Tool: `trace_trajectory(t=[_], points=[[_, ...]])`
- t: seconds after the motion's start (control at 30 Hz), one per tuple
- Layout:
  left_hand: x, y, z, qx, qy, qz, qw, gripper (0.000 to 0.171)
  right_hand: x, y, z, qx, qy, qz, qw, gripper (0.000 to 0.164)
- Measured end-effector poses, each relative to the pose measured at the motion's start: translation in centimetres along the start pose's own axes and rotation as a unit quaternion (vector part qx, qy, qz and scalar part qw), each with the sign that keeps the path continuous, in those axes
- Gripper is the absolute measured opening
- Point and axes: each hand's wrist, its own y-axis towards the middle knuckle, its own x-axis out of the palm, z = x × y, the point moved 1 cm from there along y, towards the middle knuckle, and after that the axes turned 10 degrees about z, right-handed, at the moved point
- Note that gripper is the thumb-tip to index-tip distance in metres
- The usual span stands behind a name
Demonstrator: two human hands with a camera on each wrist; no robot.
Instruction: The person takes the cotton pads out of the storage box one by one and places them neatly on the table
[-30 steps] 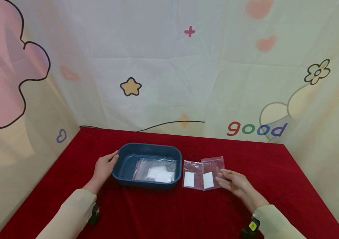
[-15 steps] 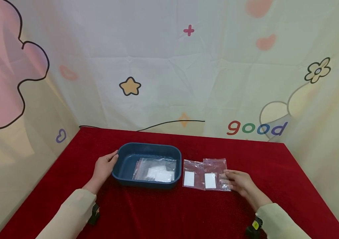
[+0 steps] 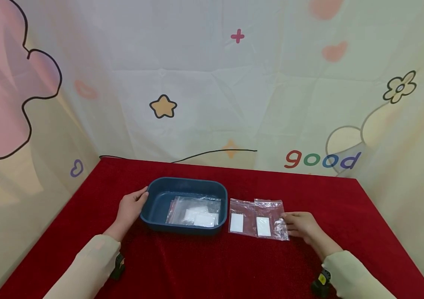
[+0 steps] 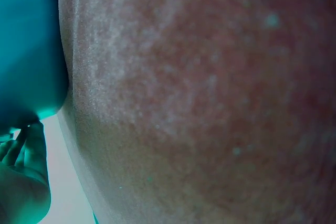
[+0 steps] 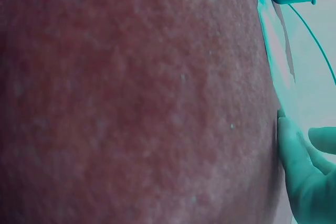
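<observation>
At its left end, my left hand (image 3: 130, 207) holds the dark blue plastic bin (image 3: 156, 224), thumb and fingers at the wall; the left wrist view shows the fingertips against the bin's side. Inside lie several overlapping clear zip bags (image 3: 183, 203) with white rectangles. To the right of the bin, two more zip bags lie flat, their edges touching or overlapping: the left bag (image 3: 247, 211) and the right bag (image 3: 276, 226), each with a white rectangle. My right hand (image 3: 305, 226) touches the right bag's right edge. In the right wrist view its thumb stands apart from the fingers.
A red cloth (image 3: 197, 265) covers the table under everything. Behind it and at both sides hangs a pale printed curtain (image 3: 204, 104). Both wrists wear dark straps with small devices.
The right bag has shifted a little to the right and lies flat, with my right hand moving right alongside it. My left hand, the bin and the left bag stay nearly still.
</observation>
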Motion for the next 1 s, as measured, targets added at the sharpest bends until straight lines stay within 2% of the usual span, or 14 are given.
trace_trajectory(t=[0.4, 1.0], points=[[0.0, 0.0, 0.0, 0.004, 0.004, 0.000, 1.0000, 0.046, -0.2, 0.3, -0.4, -0.008, -0.083, 0.021, 0.996, 0.039], [0.0, 0.0, 0.1, 0.011, 0.007, 0.005, 0.9999, 0.045, -0.1, 0.5, -1.4, -0.019, -0.183, 0.024, 0.983, 0.023]])
